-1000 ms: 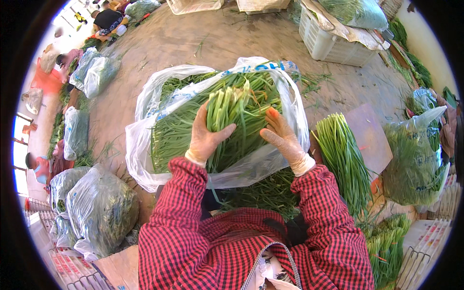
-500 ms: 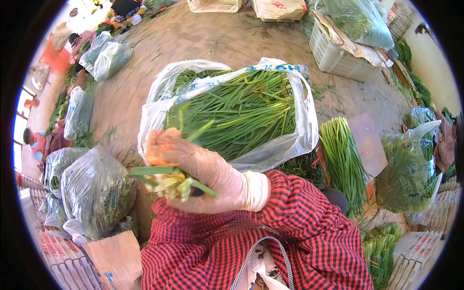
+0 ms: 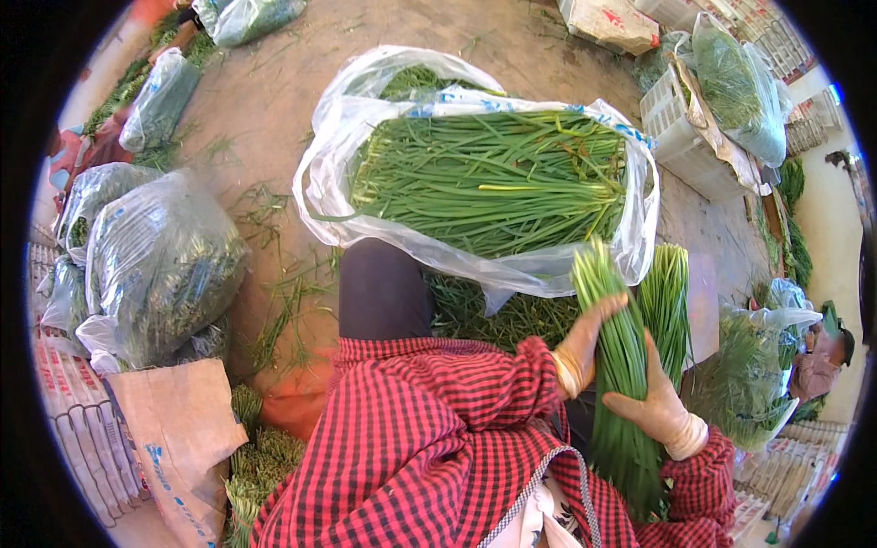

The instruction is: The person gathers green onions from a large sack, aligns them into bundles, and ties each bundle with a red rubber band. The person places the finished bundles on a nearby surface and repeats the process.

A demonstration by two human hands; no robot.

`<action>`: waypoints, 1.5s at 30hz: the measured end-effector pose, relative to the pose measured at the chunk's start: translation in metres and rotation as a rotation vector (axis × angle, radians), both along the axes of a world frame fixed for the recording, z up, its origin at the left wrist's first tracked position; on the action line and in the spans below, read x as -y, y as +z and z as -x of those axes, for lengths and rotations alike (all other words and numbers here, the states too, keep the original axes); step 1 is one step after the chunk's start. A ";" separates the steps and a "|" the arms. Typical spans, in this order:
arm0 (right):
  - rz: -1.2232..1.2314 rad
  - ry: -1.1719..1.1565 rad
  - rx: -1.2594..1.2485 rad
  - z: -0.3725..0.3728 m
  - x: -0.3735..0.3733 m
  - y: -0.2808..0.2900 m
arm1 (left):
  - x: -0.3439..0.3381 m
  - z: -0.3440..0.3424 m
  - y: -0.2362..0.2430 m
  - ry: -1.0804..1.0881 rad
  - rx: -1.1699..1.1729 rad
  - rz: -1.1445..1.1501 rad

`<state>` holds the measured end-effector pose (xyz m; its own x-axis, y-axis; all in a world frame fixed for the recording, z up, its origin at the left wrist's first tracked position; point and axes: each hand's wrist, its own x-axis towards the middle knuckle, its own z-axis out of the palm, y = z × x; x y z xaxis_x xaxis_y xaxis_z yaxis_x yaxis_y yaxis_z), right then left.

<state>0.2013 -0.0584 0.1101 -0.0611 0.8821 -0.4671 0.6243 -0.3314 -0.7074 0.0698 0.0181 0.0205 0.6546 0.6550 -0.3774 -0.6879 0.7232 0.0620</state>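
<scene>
A thick bunch of garlic chives [image 3: 618, 361] stands slanted at the right front, its pale ends toward the bag and its leaves toward me. My left hand [image 3: 585, 342], in a thin pale glove, is closed round its upper part from the left. Lower down, my gloved right hand [image 3: 656, 406] grips the bunch from the right, thumb laid across the leaves. Just behind it lies another bunch of chives [image 3: 674, 283]. Beyond my knee, a white plastic bag [image 3: 320, 187] gapes wide, with many chives [image 3: 493, 187] laid lengthwise inside.
Full clear bags [image 3: 164, 265] sit at the left beside a flattened cardboard sheet [image 3: 183, 438]. A white crate [image 3: 676, 128] with bagged greens stands back right. Another bag of greens [image 3: 744, 374] is at the right, near a person [image 3: 822, 361]. Loose leaves [image 3: 292, 301] litter the floor.
My right hand, earlier in front of the bag with short stubs in it, is now at the right on the chive bunch. My left hand has come into view. The view has shifted right.
</scene>
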 end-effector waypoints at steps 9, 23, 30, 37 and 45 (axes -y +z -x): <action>1.006 0.412 0.482 -0.036 -0.088 -0.096 | 0.051 -0.012 -0.128 -0.601 0.052 0.236; 0.448 0.278 0.565 -0.008 -0.037 -0.129 | 0.032 -0.011 -0.138 -0.480 0.113 0.306; -0.025 -0.002 0.435 0.048 0.036 -0.165 | 0.032 0.014 -0.154 -0.664 -0.324 0.187; 0.055 -0.806 -0.721 0.019 0.068 -0.122 | 0.017 0.050 -0.082 -0.769 -0.365 -0.103; -0.679 -0.877 -1.353 -0.002 0.012 -0.086 | 0.002 0.060 0.026 -0.950 -0.357 -0.802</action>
<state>0.2034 -0.0709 0.0238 0.4982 0.8649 -0.0607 -0.6574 0.3312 -0.6769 0.0098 0.0158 0.0462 0.9307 0.1150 -0.3473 0.2165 0.5920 0.7763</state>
